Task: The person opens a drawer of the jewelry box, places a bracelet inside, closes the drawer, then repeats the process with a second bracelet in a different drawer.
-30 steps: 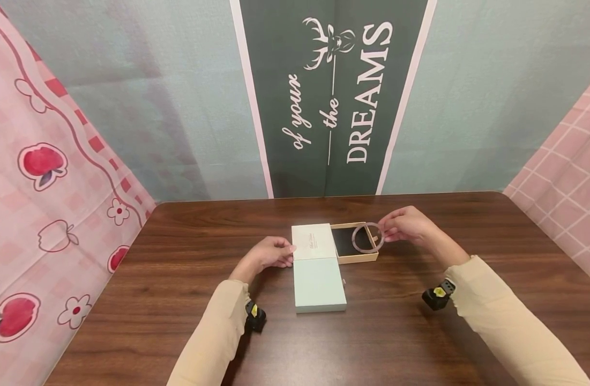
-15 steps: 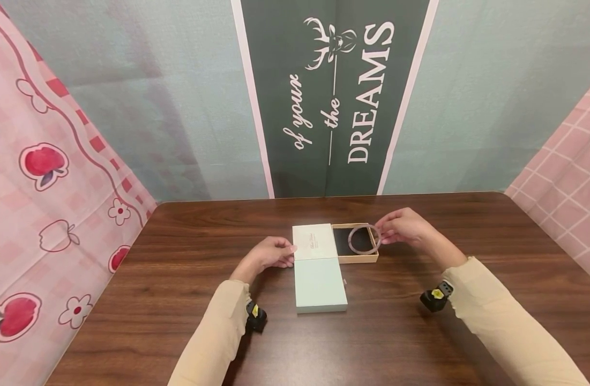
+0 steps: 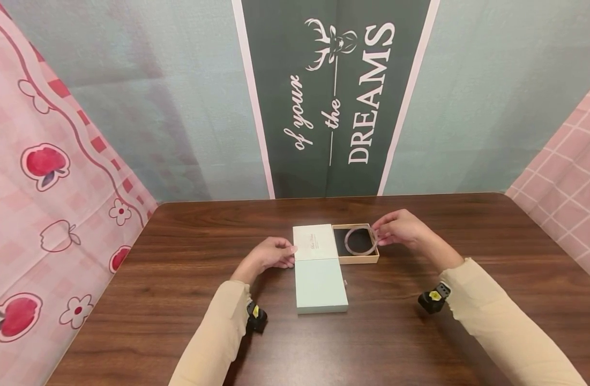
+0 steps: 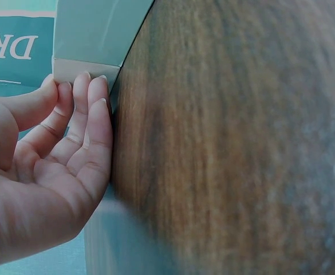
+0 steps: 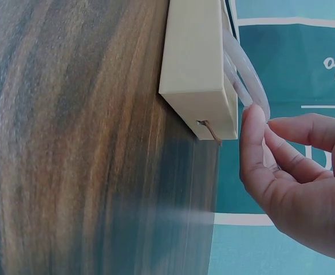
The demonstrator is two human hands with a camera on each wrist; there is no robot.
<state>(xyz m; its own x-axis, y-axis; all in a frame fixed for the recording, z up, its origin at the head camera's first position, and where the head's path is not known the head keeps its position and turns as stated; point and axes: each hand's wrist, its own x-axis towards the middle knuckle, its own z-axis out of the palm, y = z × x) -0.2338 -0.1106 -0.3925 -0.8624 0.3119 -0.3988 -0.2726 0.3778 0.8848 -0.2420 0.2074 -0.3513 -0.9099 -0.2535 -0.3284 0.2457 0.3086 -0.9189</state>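
Observation:
My right hand (image 3: 402, 229) pinches the near rim of a translucent, pale mauve bangle (image 3: 349, 250) between thumb and fingers. The bangle (image 5: 248, 74) tilts over a cream drawer (image 3: 364, 259) with a black lining, its left part down at the lining. This drawer sticks out from the right side of a white box (image 3: 315, 242) with faint print on top. On the box's left side, my left hand (image 3: 274, 252) holds the edge, thumb at the top and fingertips against the end. In the left wrist view, those fingertips touch the box's pale end face (image 4: 73, 69).
A mint-green box (image 3: 321, 287) adjoins the white box on the near side, a small tab at its right. A ribbon pull (image 5: 212, 132) hangs from the drawer's front. Everything stands on a dark wooden table (image 3: 396, 332), with printed cloths (image 3: 468, 107) behind and at the sides.
My right hand has moved slightly left and toward me, carrying the bangle farther over the drawer and lower. The left hand and the boxes have stayed in place.

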